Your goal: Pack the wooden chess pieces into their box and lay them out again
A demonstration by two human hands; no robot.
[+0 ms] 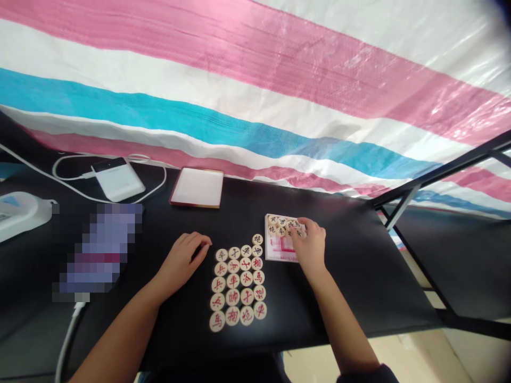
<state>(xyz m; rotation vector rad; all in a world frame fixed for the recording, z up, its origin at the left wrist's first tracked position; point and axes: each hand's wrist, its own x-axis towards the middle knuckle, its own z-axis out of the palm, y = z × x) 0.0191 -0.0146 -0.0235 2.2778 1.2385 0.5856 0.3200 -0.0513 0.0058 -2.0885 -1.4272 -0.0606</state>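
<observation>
Several round wooden chess pieces [238,284] with red characters lie in rows on the black table [351,276]. To their right sits a shallow box [279,249] with more pieces [278,224] along its far edge. My right hand [310,246] rests over the box, fingers curled and pinched on a piece there. My left hand [184,260] lies on the table just left of the rows, fingers loosely curled, holding nothing.
A flat box lid [197,187] lies at the table's back. A white power bank [118,178] with white cable sits back left, a white device [19,213] at the far left. A striped tarp [255,90] hangs behind. A second black table [459,255] stands right.
</observation>
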